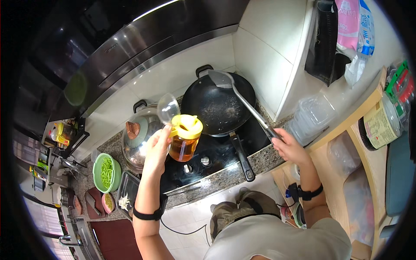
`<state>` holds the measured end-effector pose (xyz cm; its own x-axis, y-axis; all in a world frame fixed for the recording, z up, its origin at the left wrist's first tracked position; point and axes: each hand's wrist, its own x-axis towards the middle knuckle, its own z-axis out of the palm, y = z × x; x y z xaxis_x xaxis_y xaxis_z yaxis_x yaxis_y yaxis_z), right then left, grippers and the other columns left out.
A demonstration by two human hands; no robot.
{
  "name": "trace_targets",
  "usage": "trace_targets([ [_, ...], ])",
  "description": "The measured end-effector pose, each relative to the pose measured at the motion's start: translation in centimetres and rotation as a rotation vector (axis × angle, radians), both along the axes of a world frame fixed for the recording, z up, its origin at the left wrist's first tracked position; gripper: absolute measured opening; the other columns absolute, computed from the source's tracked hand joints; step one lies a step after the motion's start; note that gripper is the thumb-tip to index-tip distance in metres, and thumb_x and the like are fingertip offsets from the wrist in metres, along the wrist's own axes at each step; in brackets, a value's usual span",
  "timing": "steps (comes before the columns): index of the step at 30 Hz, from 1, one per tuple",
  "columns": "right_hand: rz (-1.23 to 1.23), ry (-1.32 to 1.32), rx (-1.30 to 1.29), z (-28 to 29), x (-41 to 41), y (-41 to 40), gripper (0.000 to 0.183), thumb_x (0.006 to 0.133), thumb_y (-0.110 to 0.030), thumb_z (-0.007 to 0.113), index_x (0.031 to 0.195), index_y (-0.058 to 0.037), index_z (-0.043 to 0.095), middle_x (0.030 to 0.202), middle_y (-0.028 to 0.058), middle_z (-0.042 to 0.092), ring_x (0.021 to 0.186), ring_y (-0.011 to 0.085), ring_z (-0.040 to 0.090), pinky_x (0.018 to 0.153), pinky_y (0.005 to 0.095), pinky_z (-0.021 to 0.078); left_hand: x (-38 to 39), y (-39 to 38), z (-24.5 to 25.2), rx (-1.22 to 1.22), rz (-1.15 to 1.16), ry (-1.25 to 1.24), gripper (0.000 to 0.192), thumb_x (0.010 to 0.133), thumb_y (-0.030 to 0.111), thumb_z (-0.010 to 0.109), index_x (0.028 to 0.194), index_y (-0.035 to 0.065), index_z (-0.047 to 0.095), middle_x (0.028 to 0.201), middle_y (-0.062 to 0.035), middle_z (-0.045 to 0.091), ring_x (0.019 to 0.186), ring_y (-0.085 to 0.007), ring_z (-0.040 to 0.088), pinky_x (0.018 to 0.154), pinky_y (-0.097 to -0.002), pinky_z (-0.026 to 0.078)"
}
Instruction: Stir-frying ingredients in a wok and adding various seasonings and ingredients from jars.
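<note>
My left hand grips the handle of a clear oil jug with a yellow top and amber liquid inside. The jug is up over the left part of the black glass hob. A clear rounded cover rises by the jug's top; whether it is attached, I cannot tell. In my right hand is the dark handle of a metal wok spatula. Its blade lies over the far rim of a black wok. Whitish specks mark the wok's bottom, and its long handle points toward me.
Left of the wok stands a lidded metal pot. Farther left are a green basin of cut green vegetables, a glass dish with white shreds, a pink bowl, and a knife. Plastic containers stand at right.
</note>
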<state>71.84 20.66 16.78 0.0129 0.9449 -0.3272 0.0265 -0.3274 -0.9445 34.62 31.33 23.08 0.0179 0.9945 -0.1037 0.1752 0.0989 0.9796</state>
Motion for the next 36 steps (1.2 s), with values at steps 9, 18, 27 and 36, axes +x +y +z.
trace_targets([
  [9,-0.106,0.209,0.051,1.6,2.8,-5.5,0.036,0.096,-0.015,0.052,0.13,-0.0083,0.043,0.068,-0.006,0.042,0.049,0.0004,0.032,0.041,0.0181,0.0251,4.0,6.8,-2.1,0.006,-0.082,0.212,0.041,0.088,0.042,0.062,0.067,0.0077,0.056,0.062,0.0029,0.05,0.056,-0.007,0.042,0.052,-0.0258,0.036],
  [18,-0.148,0.331,0.146,1.6,2.8,-6.2,0.042,0.096,-0.011,0.05,0.136,-0.0025,0.039,0.069,-0.006,0.043,0.052,0.0009,0.034,0.045,0.0174,0.0279,3.1,14.0,-4.4,-0.01,0.034,0.582,0.053,0.082,0.051,0.062,0.067,-0.0005,0.064,0.063,-0.0079,0.059,0.062,-0.0158,0.054,0.063,-0.0329,0.043],
  [27,-0.171,0.322,0.12,1.8,3.2,-6.9,0.046,0.096,-0.01,0.051,0.139,-0.0029,0.037,0.068,-0.006,0.043,0.05,0.0009,0.035,0.043,0.0169,0.0277,6.2,19.1,-2.9,0.055,0.127,0.836,0.057,0.08,0.056,0.059,0.086,0.001,0.072,0.086,-0.021,0.068,0.088,-0.0325,0.066,0.082,-0.0396,0.048],
  [36,-0.208,0.29,0.092,2.4,3.2,-8.7,0.048,0.096,-0.011,0.05,0.141,-0.0037,0.035,0.067,-0.0064,0.041,0.048,0.0007,0.033,0.041,0.0168,0.0266,10.9,20.8,-1.1,0.08,0.04,0.659,0.053,0.08,0.051,0.063,0.085,-0.0008,0.071,0.087,-0.017,0.068,0.083,-0.0252,0.066,0.077,-0.0361,0.048],
])
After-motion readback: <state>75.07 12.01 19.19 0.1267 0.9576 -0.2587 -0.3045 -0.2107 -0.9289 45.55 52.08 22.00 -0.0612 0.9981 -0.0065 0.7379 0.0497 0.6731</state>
